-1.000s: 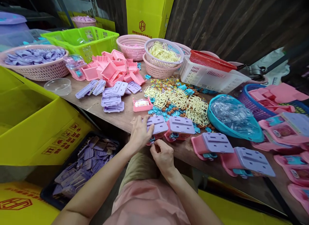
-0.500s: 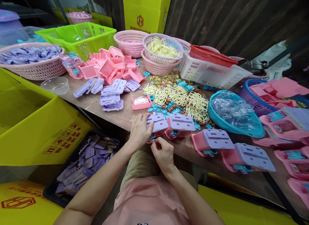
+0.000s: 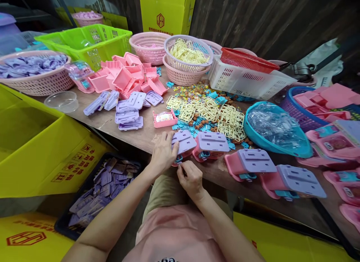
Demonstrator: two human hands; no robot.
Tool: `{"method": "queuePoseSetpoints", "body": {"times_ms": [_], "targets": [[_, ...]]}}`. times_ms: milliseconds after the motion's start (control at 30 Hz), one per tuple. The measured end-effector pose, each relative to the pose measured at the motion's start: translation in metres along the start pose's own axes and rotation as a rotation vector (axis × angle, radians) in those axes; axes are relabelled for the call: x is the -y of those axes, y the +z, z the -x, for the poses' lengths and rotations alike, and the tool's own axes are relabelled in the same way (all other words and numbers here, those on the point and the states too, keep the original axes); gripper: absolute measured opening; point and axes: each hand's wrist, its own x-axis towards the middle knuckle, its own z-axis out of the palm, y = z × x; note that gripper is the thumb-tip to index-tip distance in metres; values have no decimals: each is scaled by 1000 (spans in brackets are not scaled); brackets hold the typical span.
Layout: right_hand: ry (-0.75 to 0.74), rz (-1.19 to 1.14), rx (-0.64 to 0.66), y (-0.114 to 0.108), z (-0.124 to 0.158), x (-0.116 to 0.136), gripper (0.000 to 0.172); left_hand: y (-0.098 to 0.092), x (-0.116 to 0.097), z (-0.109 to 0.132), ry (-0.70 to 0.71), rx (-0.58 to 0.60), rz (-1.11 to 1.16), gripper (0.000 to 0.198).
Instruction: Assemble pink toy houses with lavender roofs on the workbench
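Observation:
My left hand (image 3: 164, 152) is wrapped against the left side of a small pink plastic toy box with a flat purple lid (image 3: 184, 141), steadying it at the table's front edge. At the toy's lower front, my right hand (image 3: 191, 179) is closed with thumb and forefinger pinched together; what sits between them is too small to make out. Just right of this toy stands a similar purple-lidded toy (image 3: 212, 142). Two more, a third toy (image 3: 254, 162) and a fourth toy (image 3: 298, 183), continue the row rightward. Behind my left hand lies an open pink tray (image 3: 164, 119) with a wrapped white item inside.
Purple panels (image 3: 131, 115) and pink boxes (image 3: 123, 76) lie left of centre. Cream frames (image 3: 208, 110) sit over small blue and brown parts. A turquoise basin (image 3: 308, 152) holds clear plastic pieces. Below the table's left edge, a dark crate (image 3: 63, 226) stands by a yellow carton (image 3: 36, 157).
Both hands keep nearly the same place at the toy, with only slight finger movement at the right hand. The whole view has shifted a little.

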Motion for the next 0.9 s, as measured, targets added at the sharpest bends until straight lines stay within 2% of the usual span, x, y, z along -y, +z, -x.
{"method": "queuePoseSetpoints", "body": {"times_ms": [100,167,433,633,767,833,900], "targets": [[-42,-43,42,-4,-2,-8,21,-1,0,-1,20,19,0,37],[-17,-57,41,-5,-3,-6,20,-1,0,-1,19,18,-4,36],[241,-98,-54,5,-1,14,17,1,2,-1,34,-2,32,34],[175,-121,-2,2,-2,12,20,2,4,0,66,-10,59,34],[72,-109,130,-23,-4,5,13,-3,13,-9,114,70,70,40],[60,-84,184,-51,-6,-6,18,-7,19,-17,165,137,16,45],[97,-17,188,-90,-9,-22,23,-11,20,-25,251,132,-107,50]]}}
